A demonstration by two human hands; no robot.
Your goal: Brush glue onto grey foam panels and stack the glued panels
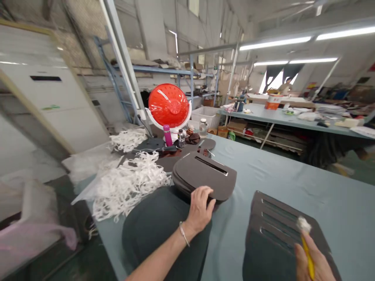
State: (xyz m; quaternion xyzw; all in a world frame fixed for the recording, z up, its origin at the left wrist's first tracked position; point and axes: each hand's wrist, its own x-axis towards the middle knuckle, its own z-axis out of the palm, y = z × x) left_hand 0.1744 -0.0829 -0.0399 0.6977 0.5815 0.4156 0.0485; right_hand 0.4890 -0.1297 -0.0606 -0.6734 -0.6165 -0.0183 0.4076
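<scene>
My left hand (200, 208) is closed at the near edge of a stack of dark brown, round-cornered panels (202, 171), fingertips on the top one. That top panel has one long slot with a pale edge. Under my left forearm lies a larger dark green-black rounded piece (155, 226). My right hand (315, 261), at the lower right, grips a yellow-handled brush (307, 251) with a white, fuzzy tip. The brush is over a dark panel (275, 234) with several parallel slots, lying on the table. Whether the tip touches it I cannot tell.
White strips (134, 183) lie heaped on the left of the blue-green table (234, 238). Behind the panels stand a magenta bottle (167, 135), a glass jar (203, 128) and a red round heater-like device (169, 105). A person (285, 86) is at a far table.
</scene>
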